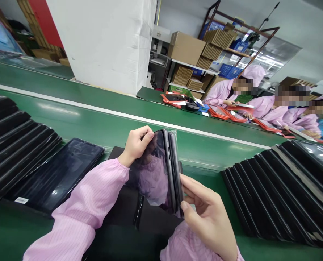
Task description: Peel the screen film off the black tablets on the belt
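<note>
Black tablets [156, 174], pink pinstriped sleeves [80, 206]

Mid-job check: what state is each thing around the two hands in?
Left hand: closed on the held tablets' upper edge.
Right hand: touching their right side; firmness of grip unclear.
Held tablets: pressed together, tilted up, clear film showing, front screen dark.
Lone tablet at left: lying screen up, dark.
Left row of tablets: leaning, overlapping.
Right row of tablets: leaning, overlapping.
</note>
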`<state>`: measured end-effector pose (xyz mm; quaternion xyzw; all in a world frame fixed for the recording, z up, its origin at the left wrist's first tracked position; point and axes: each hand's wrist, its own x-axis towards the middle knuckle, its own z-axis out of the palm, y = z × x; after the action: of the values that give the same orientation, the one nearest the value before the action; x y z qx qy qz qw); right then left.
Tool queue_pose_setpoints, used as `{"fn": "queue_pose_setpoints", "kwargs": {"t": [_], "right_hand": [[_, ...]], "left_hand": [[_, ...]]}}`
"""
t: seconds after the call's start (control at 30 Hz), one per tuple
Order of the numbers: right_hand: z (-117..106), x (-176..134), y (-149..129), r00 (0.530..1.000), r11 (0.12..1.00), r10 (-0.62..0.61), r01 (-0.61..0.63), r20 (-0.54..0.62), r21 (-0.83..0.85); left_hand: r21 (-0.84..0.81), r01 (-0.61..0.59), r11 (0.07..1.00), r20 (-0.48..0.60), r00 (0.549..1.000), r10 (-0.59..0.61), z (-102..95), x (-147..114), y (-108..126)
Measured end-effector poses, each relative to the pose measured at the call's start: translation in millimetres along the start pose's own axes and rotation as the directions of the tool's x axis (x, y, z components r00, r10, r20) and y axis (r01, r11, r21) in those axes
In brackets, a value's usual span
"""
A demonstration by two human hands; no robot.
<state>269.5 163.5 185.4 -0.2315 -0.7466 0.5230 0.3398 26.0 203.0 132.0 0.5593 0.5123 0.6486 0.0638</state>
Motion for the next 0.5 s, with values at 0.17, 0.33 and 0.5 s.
{"fn": "queue_pose_setpoints", "kwargs": {"t": [0.17, 0.33, 0.5], "right_hand": [[0.9, -0.3, 0.4, 1.0, 1.0, 0.023, -0.023, -0.005, -0.009], [0.1, -0.6, 0.0, 1.0, 0.998, 0.018, -0.018, -0.003, -0.06], [0.0, 0.4, -1.1, 0.999, 0.996, 0.025, -0.026, -0.021, -0.081]], "left_hand": [[0.003, 0.011, 1.0, 0.001, 1.0, -0.011, 0.4, 0.3, 0.3], [0.005, 0.004, 1.0, 0.003, 1.0, -0.004, 0.6, 0.7, 0.2], [0.005, 0.006, 1.0, 0.011, 1.0, -0.006, 1.2, -0.5, -0.4]]}}
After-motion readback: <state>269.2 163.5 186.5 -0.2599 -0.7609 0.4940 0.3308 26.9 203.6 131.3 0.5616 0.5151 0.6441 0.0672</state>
